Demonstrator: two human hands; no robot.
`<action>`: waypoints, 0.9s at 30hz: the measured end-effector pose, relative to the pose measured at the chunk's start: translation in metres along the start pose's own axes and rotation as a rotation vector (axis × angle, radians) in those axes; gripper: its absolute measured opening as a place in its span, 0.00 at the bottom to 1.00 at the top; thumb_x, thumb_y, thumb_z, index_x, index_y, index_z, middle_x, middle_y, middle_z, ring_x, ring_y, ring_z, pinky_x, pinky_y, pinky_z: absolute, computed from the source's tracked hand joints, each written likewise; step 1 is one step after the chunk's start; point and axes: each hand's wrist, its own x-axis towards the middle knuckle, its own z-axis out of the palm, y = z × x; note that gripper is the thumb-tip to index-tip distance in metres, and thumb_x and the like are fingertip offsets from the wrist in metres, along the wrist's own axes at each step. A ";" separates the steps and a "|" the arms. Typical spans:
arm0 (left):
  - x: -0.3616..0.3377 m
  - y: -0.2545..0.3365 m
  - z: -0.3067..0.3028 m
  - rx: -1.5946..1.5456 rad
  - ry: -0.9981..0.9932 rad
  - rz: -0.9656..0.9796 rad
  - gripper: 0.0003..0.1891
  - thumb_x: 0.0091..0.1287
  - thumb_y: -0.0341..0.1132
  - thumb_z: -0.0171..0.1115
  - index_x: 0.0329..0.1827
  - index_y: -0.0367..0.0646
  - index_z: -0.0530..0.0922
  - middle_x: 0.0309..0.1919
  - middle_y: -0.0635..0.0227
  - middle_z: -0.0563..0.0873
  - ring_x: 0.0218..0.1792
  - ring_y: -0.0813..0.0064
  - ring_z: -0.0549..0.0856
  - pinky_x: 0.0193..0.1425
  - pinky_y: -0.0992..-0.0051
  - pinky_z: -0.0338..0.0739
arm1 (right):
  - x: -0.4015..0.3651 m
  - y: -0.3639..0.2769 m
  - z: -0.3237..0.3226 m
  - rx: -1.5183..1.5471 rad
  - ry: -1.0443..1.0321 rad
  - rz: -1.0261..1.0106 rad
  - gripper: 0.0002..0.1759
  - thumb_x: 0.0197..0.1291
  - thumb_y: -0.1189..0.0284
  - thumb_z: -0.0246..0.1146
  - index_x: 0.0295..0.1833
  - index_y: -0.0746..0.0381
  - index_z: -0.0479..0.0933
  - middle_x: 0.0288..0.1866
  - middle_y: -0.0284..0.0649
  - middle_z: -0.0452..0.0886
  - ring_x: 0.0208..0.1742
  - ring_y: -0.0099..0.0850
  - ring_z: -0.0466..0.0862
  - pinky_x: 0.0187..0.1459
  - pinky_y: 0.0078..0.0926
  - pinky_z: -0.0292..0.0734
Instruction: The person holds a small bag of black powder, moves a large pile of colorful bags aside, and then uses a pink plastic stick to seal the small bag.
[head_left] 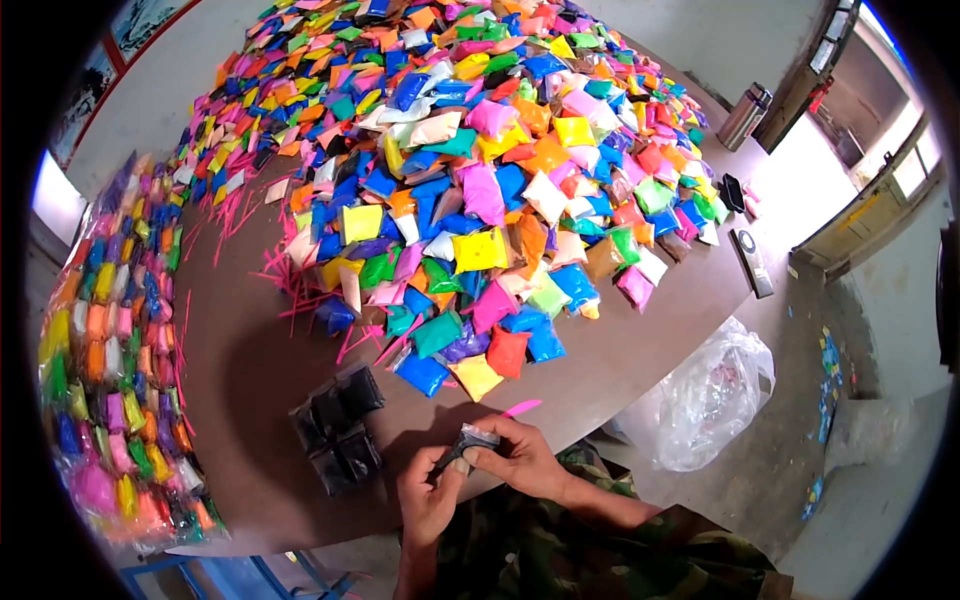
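Near the table's front edge, my left hand point(430, 497) and my right hand point(520, 458) both pinch one small black packet point(469, 440) with a clear top edge. Just left of my hands lies a group of black packets point(338, 428) on the brown table point(540, 392). A pink plastic tool point(522, 408) rests on the tabletop just beyond my right hand. Farther back, a large heap of small packets in many colours point(480, 250) covers much of the table.
Clear bags of coloured packets point(120, 360) line the left edge. Thin pink sticks point(300, 290) lie beside the heap. At the right are a metal flask point(745, 117), a black case point(733, 193) and a remote-like object point(751, 263). A clear plastic bag point(708, 400) hangs by the right edge.
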 end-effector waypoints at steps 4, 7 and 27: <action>-0.002 -0.006 -0.003 0.027 -0.003 0.051 0.08 0.71 0.28 0.69 0.46 0.32 0.83 0.34 0.75 0.87 0.36 0.89 0.79 0.41 0.82 0.76 | 0.000 0.003 0.000 -0.005 -0.017 0.042 0.12 0.72 0.77 0.68 0.58 0.66 0.80 0.47 0.27 0.81 0.48 0.15 0.78 0.48 0.18 0.76; -0.002 -0.005 -0.001 0.051 0.000 0.083 0.08 0.71 0.29 0.70 0.46 0.32 0.83 0.34 0.76 0.86 0.35 0.89 0.78 0.40 0.82 0.75 | -0.002 0.001 0.000 -0.034 0.010 0.031 0.12 0.72 0.77 0.69 0.57 0.66 0.81 0.48 0.28 0.82 0.47 0.15 0.78 0.48 0.18 0.76; -0.002 0.008 0.003 0.113 -0.005 0.135 0.09 0.70 0.29 0.70 0.48 0.34 0.83 0.34 0.74 0.87 0.35 0.88 0.80 0.42 0.80 0.78 | -0.001 -0.010 0.003 -0.067 0.061 0.062 0.08 0.71 0.77 0.69 0.53 0.66 0.82 0.40 0.26 0.82 0.43 0.13 0.77 0.45 0.17 0.75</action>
